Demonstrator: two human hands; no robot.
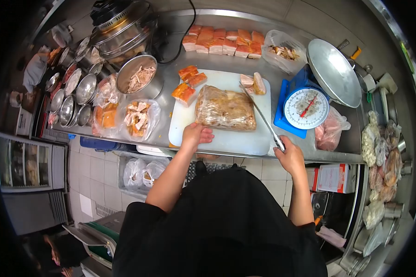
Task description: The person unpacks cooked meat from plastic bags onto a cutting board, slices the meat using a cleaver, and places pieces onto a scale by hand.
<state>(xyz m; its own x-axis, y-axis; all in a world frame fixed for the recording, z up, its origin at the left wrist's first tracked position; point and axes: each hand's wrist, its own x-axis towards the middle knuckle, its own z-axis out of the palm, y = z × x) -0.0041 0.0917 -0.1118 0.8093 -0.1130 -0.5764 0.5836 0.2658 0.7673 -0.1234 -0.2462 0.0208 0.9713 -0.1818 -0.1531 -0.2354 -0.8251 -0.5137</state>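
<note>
- the left hand (198, 135) is half open at the near left corner of the wrapped meat block (225, 108), gripping nothing; whether its fingers press on the film cannot be told. the right hand (290, 154) is closed around the handle of a knife (266, 121).
- far left, a glass-fronted fridge (23, 161) stands on a tiled floor (90, 171), and metal bowls (85, 87) crowd the space above it.
- the left part of the steel counter (217, 63) bears a deep pot (148, 88) of meat pieces, with an open plastic bag (137, 120) of chopped meat just in front.
- in the middle, the wrapped meat block lies on a white cutting board (259, 145), between orange-skinned chunks (185, 93) on the left and paler cut pieces (259, 85) at the far right corner. behind the board sit rows of orange-topped meat blocks (224, 44).
- to the right stand a blue scale (305, 108) with a wide metal pan (333, 69), and a bag of pink meat (330, 130) beside it.
- the left forearm reaches forward, the hand low over the board's near edge. the right forearm angles up from the lower right, the blade slanting away and leftward along the block's right side.
- the dial's figures and the print on the red-and-white box (336, 178) under the counter are too small to read.
</note>
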